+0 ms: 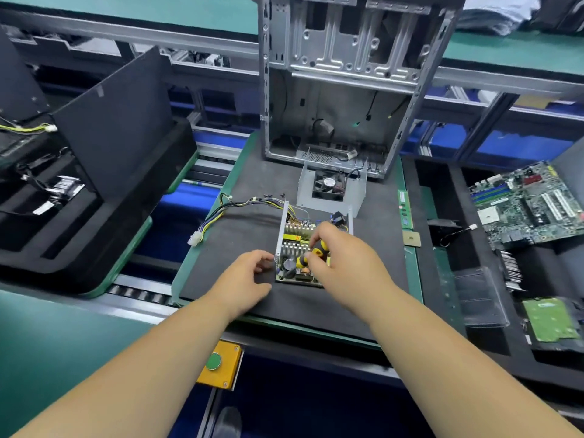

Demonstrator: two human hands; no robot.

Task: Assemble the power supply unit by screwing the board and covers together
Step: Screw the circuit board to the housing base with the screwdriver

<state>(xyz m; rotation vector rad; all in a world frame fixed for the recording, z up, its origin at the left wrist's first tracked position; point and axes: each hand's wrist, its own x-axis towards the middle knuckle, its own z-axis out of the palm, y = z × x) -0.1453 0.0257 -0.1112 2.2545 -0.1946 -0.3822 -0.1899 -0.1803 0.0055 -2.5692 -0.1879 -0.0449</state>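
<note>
nearest, the left hand (252,271) rests its fingertips on the near-left corner of the power supply tray (281,229), steadying it without clasping, while the right hand (339,257) wraps around a yellow-and-black screwdriver (311,256) angled down onto the board (298,238), which sits in that tray on the black mat (240,235). this looks like the board-fastening step, so the next move likely calls for keeping the tip seated and turning. beyond lie spare screws (273,195), then the fan cover (330,188), not yet fitted.
</note>
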